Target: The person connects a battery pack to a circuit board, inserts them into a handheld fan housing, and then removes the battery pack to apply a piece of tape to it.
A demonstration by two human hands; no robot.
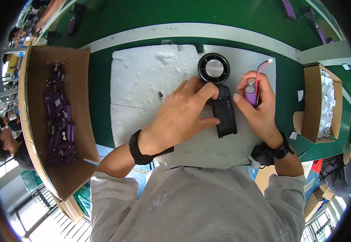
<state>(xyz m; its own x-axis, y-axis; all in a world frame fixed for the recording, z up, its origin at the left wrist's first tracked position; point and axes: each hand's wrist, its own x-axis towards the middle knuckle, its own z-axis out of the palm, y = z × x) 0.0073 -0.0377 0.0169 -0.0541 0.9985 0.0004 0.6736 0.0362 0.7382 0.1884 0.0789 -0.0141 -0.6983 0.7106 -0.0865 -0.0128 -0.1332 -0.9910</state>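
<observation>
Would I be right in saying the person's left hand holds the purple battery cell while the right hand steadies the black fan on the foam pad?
Not quite: the hands are swapped. The head view shows the right hand holding the purple battery cell, while the left hand steadies the black fan on the foam pad.

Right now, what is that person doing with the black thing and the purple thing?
The left hand presses down on a black handheld fan lying on a white foam pad. The right hand holds a purple battery cell with red and black wires beside it. A cardboard box of more purple cells sits at the left.
</observation>
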